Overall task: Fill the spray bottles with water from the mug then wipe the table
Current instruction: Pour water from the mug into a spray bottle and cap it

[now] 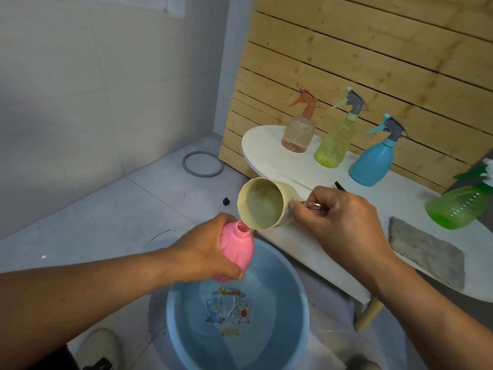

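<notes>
While the left hand [210, 252] wraps its fingers around the body of the capless pink spray bottle [236, 252], tilted over the blue basin [298, 284], the right hand [344, 222] has its fingers clamped on the metal handle of the beige mug [264, 206], tipped so its lip sits just at the bottle's narrow neck. That neck is the risk: it is far smaller than the mug's mouth, so a faster tip would likely send water down the outside of the bottle, and because the mug's rim hangs close to the counter [306, 252] edge, a drift toward the counter could wet it instead of the basin, which already holds water. A wet bottle could also slip in the left hand's grip. Beyond the mug, on the white counter, stand a peach spray bottle [298, 134], a yellow-green spray bottle [333, 145] and a blue spray bottle [373, 161], all capped; a green spray bottle [461, 209] stands further along beside a grey cloth [426, 249] lying flat, ready for wiping. Behind the counter rises a wooden slat panel [373, 62]; the walls and floor [106, 222] are pale tile, with a grey ring [202, 164] lying on the floor beyond the basin.
</notes>
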